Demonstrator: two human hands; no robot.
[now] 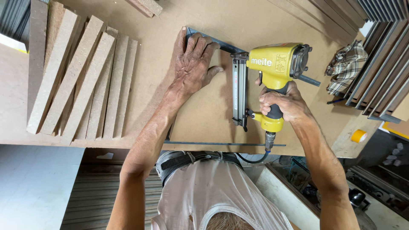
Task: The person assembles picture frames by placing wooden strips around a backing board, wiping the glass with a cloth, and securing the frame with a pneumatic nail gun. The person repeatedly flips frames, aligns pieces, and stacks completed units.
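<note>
Brown fibreboard worktop (pixel 238 21) across the whole upper half. On it, a thin brown backing panel (pixel 204 115) edged by a dark frame (pixel 221 143), near centre. At 9 o'clock from the panel, a fanned stack of fibreboard strips (pixel 81 81). Over the panel's 3 o'clock edge, a yellow pneumatic nail gun (pixel 272 68), nose down on the frame, grip clenched in the right hand (pixel 283 104). Left hand (pixel 191 64) released, flat on the panel at 11 o'clock, fingers spread, tips touching the frame corner. At 3 o'clock, a checked cloth (pixel 346 64); at 4 o'clock, a yellow tape roll (pixel 358 136).
</note>
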